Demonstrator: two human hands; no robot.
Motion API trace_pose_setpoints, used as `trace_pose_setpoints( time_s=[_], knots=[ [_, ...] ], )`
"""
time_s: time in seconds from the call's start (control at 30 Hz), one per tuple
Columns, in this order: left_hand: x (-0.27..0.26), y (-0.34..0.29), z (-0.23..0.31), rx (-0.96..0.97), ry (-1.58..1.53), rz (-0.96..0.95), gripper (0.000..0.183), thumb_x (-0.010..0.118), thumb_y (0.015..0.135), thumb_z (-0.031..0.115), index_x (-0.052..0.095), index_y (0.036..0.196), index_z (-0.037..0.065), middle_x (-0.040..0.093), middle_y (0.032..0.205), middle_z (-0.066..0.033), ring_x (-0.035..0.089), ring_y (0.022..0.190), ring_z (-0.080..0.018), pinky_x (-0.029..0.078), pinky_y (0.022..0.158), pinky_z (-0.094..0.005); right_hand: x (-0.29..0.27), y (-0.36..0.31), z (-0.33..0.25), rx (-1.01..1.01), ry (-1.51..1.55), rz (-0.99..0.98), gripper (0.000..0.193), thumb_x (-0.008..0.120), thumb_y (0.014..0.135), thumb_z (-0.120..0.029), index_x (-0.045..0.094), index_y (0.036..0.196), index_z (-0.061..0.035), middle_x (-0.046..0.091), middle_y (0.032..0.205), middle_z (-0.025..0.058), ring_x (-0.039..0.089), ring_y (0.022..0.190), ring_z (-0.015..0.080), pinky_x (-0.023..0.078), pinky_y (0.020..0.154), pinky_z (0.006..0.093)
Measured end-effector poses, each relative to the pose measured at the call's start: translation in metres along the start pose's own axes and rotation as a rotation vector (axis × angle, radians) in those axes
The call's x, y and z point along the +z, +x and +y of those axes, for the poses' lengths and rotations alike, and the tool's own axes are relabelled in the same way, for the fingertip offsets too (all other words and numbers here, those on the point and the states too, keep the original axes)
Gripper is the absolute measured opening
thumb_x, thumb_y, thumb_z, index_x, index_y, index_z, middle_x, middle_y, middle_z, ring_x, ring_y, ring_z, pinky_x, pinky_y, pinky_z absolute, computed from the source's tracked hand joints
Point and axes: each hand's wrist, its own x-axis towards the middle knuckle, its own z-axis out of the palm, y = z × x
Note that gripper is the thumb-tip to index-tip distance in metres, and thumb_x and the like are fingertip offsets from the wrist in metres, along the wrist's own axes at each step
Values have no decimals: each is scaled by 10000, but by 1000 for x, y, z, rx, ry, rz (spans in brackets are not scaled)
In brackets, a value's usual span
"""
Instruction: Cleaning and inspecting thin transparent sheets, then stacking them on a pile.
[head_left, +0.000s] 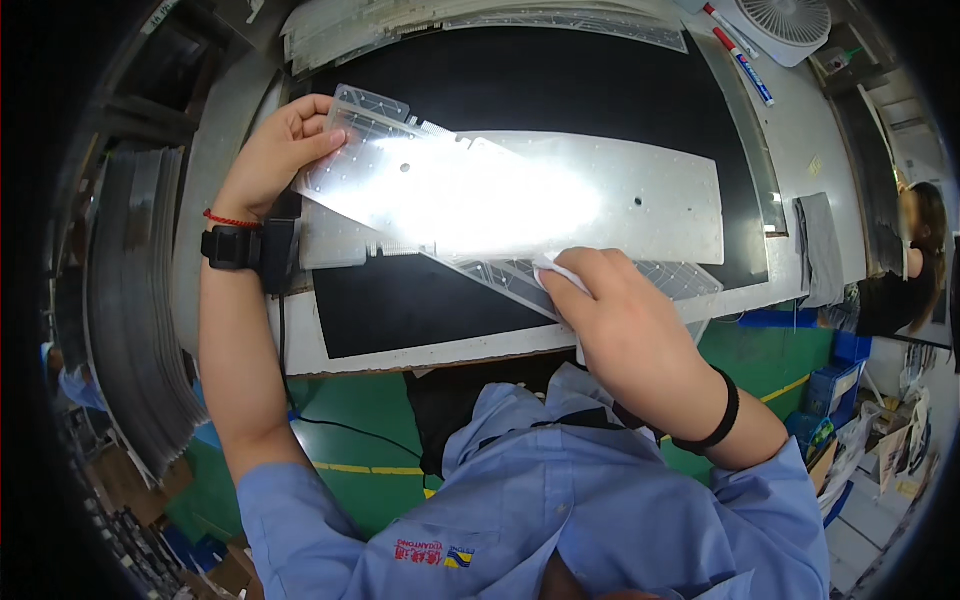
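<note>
1. The left hand [275,155] pinches the far-left end of a long clear sheet [450,195]: the thumb lies across its top face and the fingers [310,108] curl round the edge behind it.
2. The right hand [625,320] is closed on a white cloth [556,272], the fingers pressed together over it. A fold of cloth pokes out at the knuckles and rests against the sheet's near edge.
3. The sheet is held tilted above the black mat [560,90]. Its left end is raised, and it slopes down toward the right hand. Glare whitens its middle, and small holes and a dot grid show through it.
4. A second clear sheet [640,195] lies under and behind the first, reaching toward the mat's right edge. Whether it touches the held one I cannot tell.
5. The left wrist wears a black watch [230,247] and a red cord [232,219]. The right wrist wears a black band [715,425].
6. The mat covers most of the bench [800,130], and pale bench surface shows along its near and right edges.
7. At the bench's far right corner lie a small white fan [785,25] and two markers [740,55].
8. A grey cloth [820,245] hangs at the right edge.
9. A stack of clear sheets [400,20] runs along the far edge, and darker stacked sheets [140,300] stand off the left side.
10. Another person [905,270] is at the far right, well apart.
</note>
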Motion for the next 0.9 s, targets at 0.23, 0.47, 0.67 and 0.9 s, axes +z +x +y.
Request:
trace_pose_setpoints(
  time_s=[0.23,0.47,0.67,0.9],
  knots=[
    [3,0,2,-1,43,28,279,622,933,96,543,1190,20,687,982,-9,614,830,-29,477,737,-152,24,-1,-19,-160,167,-200,335,576,814,-67,604,1137,16,585,1109,140,589,952,299,517,820,377],
    [5,-2,2,8,66,26,279,620,933,93,545,1191,21,686,981,-3,609,819,-25,473,735,-155,23,-10,-33,-257,183,-56,237,614,747,-120,618,937,22,546,917,94,545,840,250,498,717,336],
    [2,-1,0,14,32,28,275,629,932,104,546,1183,31,676,975,10,603,808,-18,468,724,-149,16,-1,-23,-211,167,-105,314,589,763,-68,604,1057,41,572,1001,141,577,924,299,516,773,367],
    [0,-3,-2,53,-8,-2,284,637,931,111,544,1190,39,665,992,15,600,816,-15,479,721,-151,-13,2,-16,-135,203,-65,458,591,726,44,602,1178,-33,602,1098,162,596,982,339,514,825,405]
  ],
)
